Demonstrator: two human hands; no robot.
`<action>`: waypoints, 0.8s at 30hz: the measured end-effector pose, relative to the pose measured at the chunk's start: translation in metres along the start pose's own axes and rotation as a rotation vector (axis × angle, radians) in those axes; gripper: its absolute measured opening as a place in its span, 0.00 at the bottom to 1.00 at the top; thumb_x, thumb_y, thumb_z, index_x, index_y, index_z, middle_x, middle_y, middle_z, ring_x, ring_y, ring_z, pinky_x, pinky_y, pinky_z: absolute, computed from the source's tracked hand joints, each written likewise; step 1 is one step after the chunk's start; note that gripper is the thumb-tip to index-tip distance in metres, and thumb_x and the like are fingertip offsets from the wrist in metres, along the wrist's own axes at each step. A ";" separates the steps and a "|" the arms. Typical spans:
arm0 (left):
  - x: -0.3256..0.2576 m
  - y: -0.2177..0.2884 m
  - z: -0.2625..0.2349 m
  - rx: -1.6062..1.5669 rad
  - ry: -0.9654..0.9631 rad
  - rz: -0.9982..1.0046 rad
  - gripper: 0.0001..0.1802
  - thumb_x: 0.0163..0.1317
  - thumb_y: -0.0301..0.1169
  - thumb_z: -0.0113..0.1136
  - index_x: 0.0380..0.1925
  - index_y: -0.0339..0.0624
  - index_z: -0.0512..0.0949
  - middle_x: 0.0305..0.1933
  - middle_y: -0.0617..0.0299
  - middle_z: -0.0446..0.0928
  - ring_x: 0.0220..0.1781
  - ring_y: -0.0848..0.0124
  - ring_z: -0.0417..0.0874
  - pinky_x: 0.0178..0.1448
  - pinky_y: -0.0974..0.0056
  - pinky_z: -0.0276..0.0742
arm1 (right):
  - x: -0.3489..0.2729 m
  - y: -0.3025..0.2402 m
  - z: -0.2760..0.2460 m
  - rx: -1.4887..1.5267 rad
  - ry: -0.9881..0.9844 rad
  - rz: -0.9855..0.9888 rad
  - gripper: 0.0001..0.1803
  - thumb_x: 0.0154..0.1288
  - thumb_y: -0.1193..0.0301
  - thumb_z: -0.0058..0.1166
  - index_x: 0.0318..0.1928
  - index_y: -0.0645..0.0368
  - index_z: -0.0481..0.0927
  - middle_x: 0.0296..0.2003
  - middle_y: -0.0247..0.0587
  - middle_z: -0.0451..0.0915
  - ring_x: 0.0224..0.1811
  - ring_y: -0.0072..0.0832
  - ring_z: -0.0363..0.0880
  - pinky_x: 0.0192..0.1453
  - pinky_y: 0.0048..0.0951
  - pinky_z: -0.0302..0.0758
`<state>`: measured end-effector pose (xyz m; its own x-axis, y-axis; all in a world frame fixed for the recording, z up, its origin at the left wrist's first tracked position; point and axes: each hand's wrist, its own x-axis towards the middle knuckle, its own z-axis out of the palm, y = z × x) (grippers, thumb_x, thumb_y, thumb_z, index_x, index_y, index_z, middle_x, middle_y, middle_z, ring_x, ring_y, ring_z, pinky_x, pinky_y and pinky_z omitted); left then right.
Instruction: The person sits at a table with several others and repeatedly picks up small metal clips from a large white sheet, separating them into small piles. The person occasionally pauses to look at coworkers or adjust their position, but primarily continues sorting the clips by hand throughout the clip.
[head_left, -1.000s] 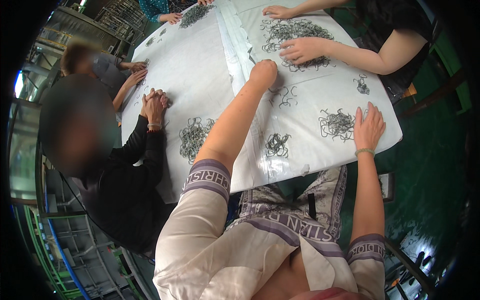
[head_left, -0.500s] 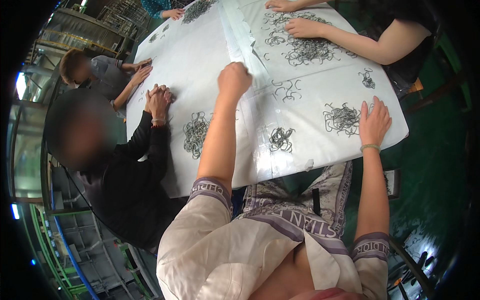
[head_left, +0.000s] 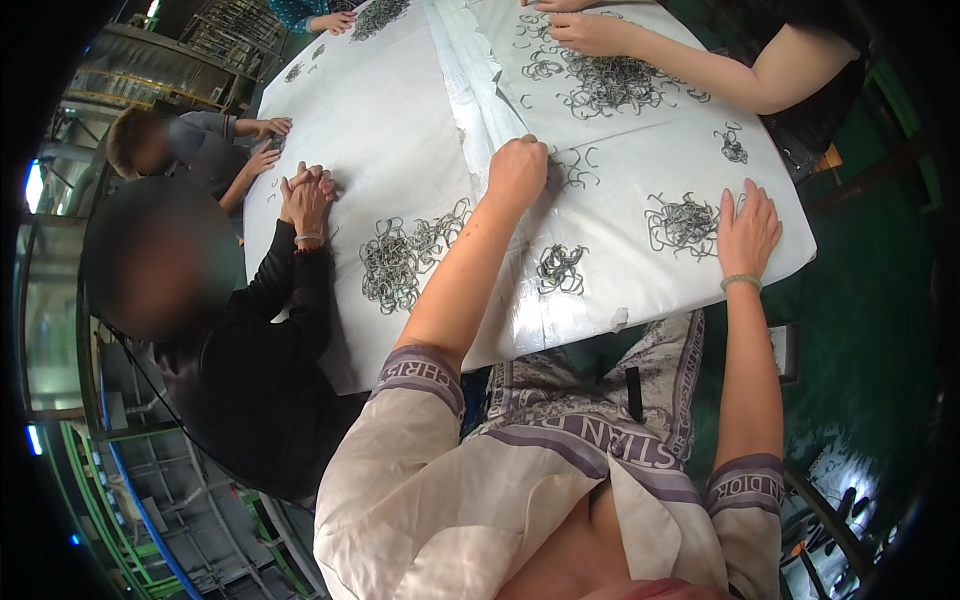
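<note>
My left hand (head_left: 518, 174) is closed in a fist over the middle of the table, beside a loose scatter of curved metal hooks (head_left: 577, 168). Whatever its fingers hold, if anything, is hidden. Palm down with fingers stretched, my right hand (head_left: 750, 236) lies near the table's right edge, against a heap of hooks (head_left: 682, 224). A smaller clump of hooks (head_left: 560, 270) sits between my arms, close to the near edge. Left of my left forearm spreads a bigger heap (head_left: 392, 268), partly covered by that arm.
White sheeting covers the table (head_left: 390, 130), with a torn seam strip (head_left: 462, 75) down it. Across at right, another person's hands (head_left: 590, 32) rest on a large hook pile (head_left: 615, 85). At left, a person in black has clasped hands (head_left: 307, 190); others work farther off.
My left hand has moved right and slightly nearer, toward the scattered hooks, still closed. More of the left heap now shows. My right hand stays in place.
</note>
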<state>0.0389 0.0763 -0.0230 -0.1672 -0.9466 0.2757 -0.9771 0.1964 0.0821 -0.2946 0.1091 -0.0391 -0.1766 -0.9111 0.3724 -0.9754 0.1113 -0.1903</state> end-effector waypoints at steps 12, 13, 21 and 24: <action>-0.026 -0.006 -0.029 -0.488 -0.098 -0.409 0.06 0.53 0.30 0.61 0.27 0.41 0.84 0.34 0.51 0.81 0.34 0.55 0.82 0.38 0.57 0.77 | -0.001 0.002 -0.004 0.001 -0.014 0.016 0.27 0.69 0.51 0.41 0.61 0.53 0.67 0.60 0.50 0.68 0.66 0.43 0.60 0.68 0.57 0.53; -0.032 -0.009 -0.027 -0.488 -0.018 -0.393 0.06 0.53 0.30 0.62 0.27 0.40 0.84 0.34 0.52 0.81 0.33 0.55 0.82 0.38 0.57 0.77 | -0.001 0.001 -0.003 0.006 -0.012 0.014 0.27 0.69 0.51 0.41 0.61 0.53 0.67 0.60 0.50 0.68 0.66 0.43 0.60 0.68 0.57 0.53; -0.050 -0.013 -0.022 -0.394 0.144 -0.393 0.07 0.54 0.31 0.63 0.31 0.41 0.85 0.34 0.54 0.81 0.34 0.58 0.82 0.41 0.60 0.76 | 0.001 -0.008 0.000 0.009 -0.010 -0.002 0.27 0.69 0.51 0.41 0.61 0.53 0.67 0.60 0.50 0.67 0.66 0.43 0.60 0.68 0.56 0.53; -0.040 0.001 -0.022 -0.329 0.111 -0.369 0.07 0.55 0.32 0.61 0.29 0.43 0.85 0.34 0.54 0.80 0.35 0.56 0.82 0.42 0.58 0.77 | 0.003 -0.005 0.001 -0.039 -0.016 0.012 0.28 0.69 0.51 0.42 0.62 0.54 0.67 0.60 0.50 0.68 0.66 0.44 0.60 0.68 0.54 0.53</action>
<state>0.0475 0.1199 -0.0131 0.2144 -0.9386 0.2704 -0.8720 -0.0593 0.4858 -0.2897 0.1056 -0.0377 -0.1865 -0.9158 0.3556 -0.9777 0.1374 -0.1589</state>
